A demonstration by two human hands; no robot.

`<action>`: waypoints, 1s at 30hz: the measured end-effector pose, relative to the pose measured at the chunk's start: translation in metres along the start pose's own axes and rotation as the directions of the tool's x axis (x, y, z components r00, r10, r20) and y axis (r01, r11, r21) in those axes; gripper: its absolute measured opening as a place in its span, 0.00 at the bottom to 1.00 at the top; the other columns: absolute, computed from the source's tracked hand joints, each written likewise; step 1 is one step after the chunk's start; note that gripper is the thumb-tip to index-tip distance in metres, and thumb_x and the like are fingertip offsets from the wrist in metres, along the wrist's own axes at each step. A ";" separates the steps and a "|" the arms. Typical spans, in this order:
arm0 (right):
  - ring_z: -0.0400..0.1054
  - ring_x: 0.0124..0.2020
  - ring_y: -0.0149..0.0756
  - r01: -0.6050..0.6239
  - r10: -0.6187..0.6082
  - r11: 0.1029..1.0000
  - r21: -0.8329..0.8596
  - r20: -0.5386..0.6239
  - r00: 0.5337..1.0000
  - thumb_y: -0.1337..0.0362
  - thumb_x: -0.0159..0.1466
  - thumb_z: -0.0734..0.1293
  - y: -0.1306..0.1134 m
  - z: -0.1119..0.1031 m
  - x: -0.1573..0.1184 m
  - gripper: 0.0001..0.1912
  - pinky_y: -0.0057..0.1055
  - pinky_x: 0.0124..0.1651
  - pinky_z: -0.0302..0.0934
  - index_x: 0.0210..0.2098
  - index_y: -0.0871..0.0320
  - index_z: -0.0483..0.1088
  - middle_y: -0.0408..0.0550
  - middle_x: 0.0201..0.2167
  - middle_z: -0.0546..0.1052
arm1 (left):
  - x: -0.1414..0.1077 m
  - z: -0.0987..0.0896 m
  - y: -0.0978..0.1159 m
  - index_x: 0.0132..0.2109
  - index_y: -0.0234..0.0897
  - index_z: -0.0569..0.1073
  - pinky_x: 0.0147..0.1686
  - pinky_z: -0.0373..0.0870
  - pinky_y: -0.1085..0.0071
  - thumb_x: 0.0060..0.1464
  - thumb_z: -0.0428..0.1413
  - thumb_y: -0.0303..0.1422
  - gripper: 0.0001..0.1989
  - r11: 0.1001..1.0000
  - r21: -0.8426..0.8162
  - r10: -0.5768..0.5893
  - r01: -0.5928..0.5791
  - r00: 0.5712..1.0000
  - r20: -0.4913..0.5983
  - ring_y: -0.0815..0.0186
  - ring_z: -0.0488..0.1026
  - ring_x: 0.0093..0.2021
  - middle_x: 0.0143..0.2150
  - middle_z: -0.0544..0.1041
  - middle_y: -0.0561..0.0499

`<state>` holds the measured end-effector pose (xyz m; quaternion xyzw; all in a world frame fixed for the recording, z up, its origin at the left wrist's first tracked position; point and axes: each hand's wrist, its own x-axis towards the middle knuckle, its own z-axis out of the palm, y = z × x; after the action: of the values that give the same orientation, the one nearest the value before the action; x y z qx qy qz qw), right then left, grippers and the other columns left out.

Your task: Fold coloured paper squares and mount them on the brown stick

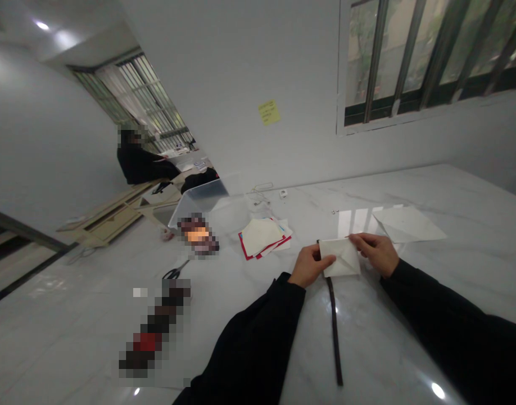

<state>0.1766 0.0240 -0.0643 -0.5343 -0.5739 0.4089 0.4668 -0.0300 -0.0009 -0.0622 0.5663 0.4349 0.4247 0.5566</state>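
A small white envelope [342,266] with diagonal fold lines is held just above the marble-patterned table. My left hand [308,265] grips its left edge, thumb across the front and fingers behind. The fingers of my right hand [376,252] are pinched together at its upper right corner. A dark brown flat strip [334,332] runs from beneath the envelope toward the table's near side; its upper end is hidden. Right of my hands lies a larger white sheet [410,224], creased on the diagonal.
Left of my hands sits a pile of cream and red papers [264,236]. Scissors [172,274], blurred-out items and a clear plastic bin [203,197] are farther left. A yellow sticky note [268,112] is on the wall. Another person [137,163] sits in the background.
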 end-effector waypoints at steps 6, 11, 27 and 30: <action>0.62 0.21 0.31 -0.055 0.043 0.997 0.053 0.209 0.977 0.42 0.55 0.68 0.005 0.001 0.004 0.24 0.28 0.24 0.57 0.30 0.59 0.77 0.43 0.20 0.71 | 0.003 -0.003 0.002 0.46 0.29 0.78 0.43 0.72 0.64 0.44 0.66 0.39 0.23 0.998 -0.064 -0.024 0.019 0.997 -0.069 0.57 0.77 0.41 0.45 0.80 0.40; 0.60 0.18 0.29 -0.021 0.020 1.000 0.000 0.360 0.933 0.42 0.56 0.67 0.003 0.001 0.002 0.25 0.27 0.23 0.53 0.21 0.59 0.73 0.41 0.16 0.68 | 0.006 -0.008 0.001 0.46 0.29 0.78 0.44 0.72 0.63 0.43 0.67 0.40 0.24 0.993 -0.114 -0.043 0.029 0.992 -0.120 0.57 0.77 0.42 0.45 0.80 0.40; 0.73 0.31 0.42 -0.014 0.016 1.000 -0.008 0.411 0.912 0.43 0.57 0.67 0.004 0.002 0.001 0.26 0.32 0.33 0.66 0.33 0.62 0.78 0.50 0.30 0.80 | 0.005 -0.006 0.001 0.44 0.28 0.80 0.40 0.71 0.65 0.43 0.66 0.42 0.23 0.999 -0.025 -0.042 0.041 0.997 -0.070 0.58 0.77 0.38 0.42 0.81 0.40; 0.74 0.32 0.42 -0.017 0.007 1.000 0.021 0.406 0.914 0.44 0.57 0.68 0.005 0.003 0.001 0.25 0.32 0.34 0.66 0.33 0.62 0.78 0.50 0.31 0.81 | 0.005 -0.006 0.001 0.43 0.28 0.80 0.40 0.72 0.65 0.43 0.66 0.42 0.23 0.999 -0.015 -0.034 0.033 0.998 -0.062 0.58 0.77 0.38 0.42 0.81 0.39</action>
<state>0.1746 0.0252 -0.0696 -0.4356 -0.6501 0.5207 0.3413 -0.0349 0.0055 -0.0607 0.5417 0.4584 0.4359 0.5536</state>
